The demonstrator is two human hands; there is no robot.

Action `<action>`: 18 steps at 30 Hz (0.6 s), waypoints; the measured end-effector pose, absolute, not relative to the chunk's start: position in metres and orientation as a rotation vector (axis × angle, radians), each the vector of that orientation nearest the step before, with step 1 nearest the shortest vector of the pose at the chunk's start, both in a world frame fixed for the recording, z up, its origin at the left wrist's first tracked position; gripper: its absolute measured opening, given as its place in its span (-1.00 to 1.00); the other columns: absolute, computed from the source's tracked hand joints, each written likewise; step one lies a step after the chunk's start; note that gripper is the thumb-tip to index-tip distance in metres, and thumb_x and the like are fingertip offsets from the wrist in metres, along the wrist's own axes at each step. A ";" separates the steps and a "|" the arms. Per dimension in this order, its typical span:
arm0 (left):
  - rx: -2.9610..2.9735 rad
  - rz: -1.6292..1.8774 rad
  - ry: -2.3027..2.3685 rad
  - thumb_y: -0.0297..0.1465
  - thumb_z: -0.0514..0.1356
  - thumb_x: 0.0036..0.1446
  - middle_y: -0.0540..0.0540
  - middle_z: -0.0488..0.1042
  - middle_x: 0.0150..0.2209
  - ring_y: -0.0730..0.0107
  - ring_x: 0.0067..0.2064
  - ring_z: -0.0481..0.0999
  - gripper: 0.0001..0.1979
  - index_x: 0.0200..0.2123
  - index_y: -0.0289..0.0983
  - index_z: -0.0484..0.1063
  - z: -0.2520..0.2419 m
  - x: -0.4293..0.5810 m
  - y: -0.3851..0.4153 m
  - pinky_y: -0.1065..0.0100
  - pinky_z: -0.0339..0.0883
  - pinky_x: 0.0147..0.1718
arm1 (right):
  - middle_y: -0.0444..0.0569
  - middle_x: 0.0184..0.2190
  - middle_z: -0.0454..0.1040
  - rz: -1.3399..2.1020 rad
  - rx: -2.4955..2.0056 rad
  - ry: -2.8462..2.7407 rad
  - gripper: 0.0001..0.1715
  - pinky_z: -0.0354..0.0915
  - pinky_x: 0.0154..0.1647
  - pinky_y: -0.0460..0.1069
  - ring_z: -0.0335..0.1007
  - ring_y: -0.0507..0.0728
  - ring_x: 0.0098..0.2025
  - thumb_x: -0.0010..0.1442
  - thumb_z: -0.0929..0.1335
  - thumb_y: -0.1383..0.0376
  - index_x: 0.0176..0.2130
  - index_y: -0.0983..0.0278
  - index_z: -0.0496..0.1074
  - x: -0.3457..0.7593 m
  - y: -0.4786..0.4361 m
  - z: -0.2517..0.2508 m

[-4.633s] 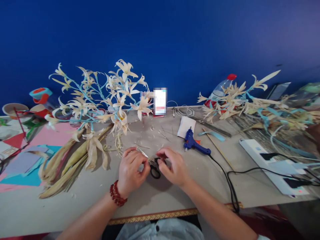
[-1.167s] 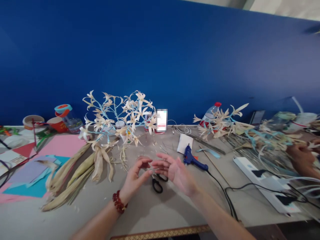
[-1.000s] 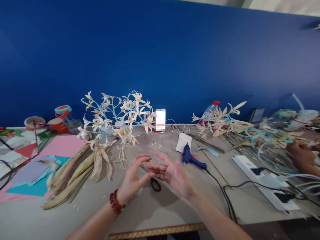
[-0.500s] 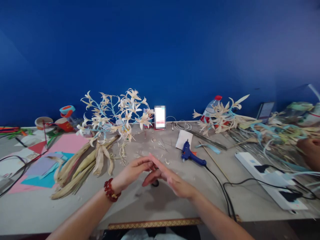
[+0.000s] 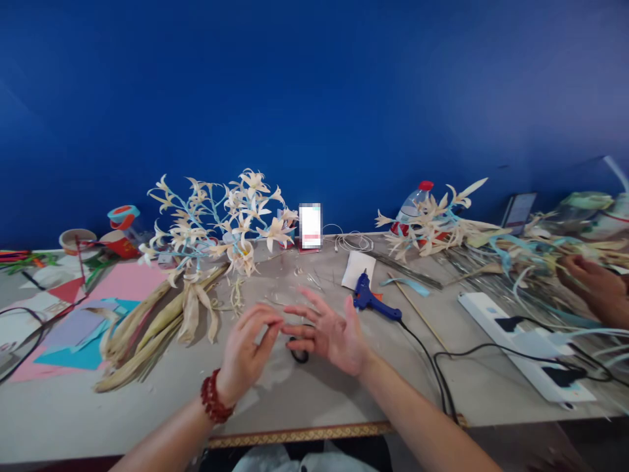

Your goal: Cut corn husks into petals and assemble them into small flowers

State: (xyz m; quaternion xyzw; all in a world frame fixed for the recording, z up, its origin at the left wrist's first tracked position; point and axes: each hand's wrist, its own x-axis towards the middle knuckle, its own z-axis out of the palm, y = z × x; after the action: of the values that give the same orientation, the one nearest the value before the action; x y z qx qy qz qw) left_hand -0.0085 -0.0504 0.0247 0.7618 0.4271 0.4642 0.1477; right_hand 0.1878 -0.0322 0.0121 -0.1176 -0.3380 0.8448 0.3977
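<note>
Blue wall point(image 5: 314, 98) fills the top of my view, w/ the gray tabletop point(image 5: 167, 419) running below it. L of centre I've got a spray of pale flowers point(image 5: 242, 223) on light-blue stems, & nearer me a bundle of dried husks point(image 5: 162, 321). Far R, among strands & similar blooms, there's a co-worker's hand point(image 5: 592, 285), well apart from mine.

My right hand point(image 5: 331, 334) is spread, palm turned toward the other one, nothing in it that I can see. My left hand point(image 5: 246, 354) has thumb & index tips pressed together right by the right fingertips — can't tell if they touch, or if some tiny bit is pinched there. Blue glue gun point(image 5: 366, 298) lies just past the right hand. Smallest: the scissors point(image 5: 301, 359), on the tabletop under the right fingers, black handle loop showing, rest hidden.

Step in hand, I'd judge: fine fingertip work, no tool in use. Next move IMO calls for a light pinch & steady right fingers, w/ enough clearance not to snag the scissors.
</note>
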 end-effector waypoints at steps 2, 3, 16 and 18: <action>2.426 1.241 1.214 -0.43 0.19 0.16 -0.13 0.48 -0.21 0.22 -0.13 0.42 -0.85 -0.17 -0.23 0.44 0.027 -0.004 -0.058 0.19 0.27 -0.12 | 0.09 0.25 0.18 2.132 -0.322 -0.813 -0.05 0.23 0.03 0.22 0.37 0.28 0.05 0.12 -0.04 -0.36 0.27 0.04 0.07 0.186 -0.033 0.012; 2.502 1.169 1.239 -0.41 0.22 0.13 -0.14 0.49 -0.20 0.18 -0.12 0.41 -0.83 -0.17 -0.22 0.45 0.028 0.000 -0.060 0.16 0.25 -0.10 | 0.08 0.27 0.16 2.125 -0.330 -0.808 -0.06 0.27 -0.02 0.17 0.38 0.26 0.03 0.12 -0.04 -0.36 0.27 0.04 0.09 0.184 -0.033 0.011; 1.826 1.408 1.408 -0.38 0.11 0.23 0.02 0.39 -0.51 0.40 -0.41 0.42 -0.87 -0.29 -0.25 0.46 0.025 -0.020 -0.046 0.39 0.28 -0.38 | 0.13 0.24 0.21 2.108 -0.332 -0.689 -0.05 0.11 0.13 0.35 0.28 0.33 0.15 0.13 -0.05 -0.35 0.17 0.13 0.23 0.193 -0.033 0.015; 1.876 1.377 1.380 -0.42 0.09 0.25 0.02 0.40 -0.50 0.40 -0.40 0.43 -0.84 -0.24 -0.24 0.47 0.029 -0.021 -0.051 0.39 0.29 -0.36 | 0.14 0.23 0.21 2.108 -0.350 -0.646 -0.06 0.12 0.15 0.34 0.30 0.31 0.14 0.14 -0.05 -0.34 0.17 0.16 0.23 0.192 -0.032 0.015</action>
State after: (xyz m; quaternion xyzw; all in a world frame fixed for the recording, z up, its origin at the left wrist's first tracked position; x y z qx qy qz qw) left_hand -0.0212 -0.0513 0.0287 0.6769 0.4981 0.4968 0.2166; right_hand 0.1920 -0.0321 0.0149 -0.1408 -0.2600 0.8484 0.4392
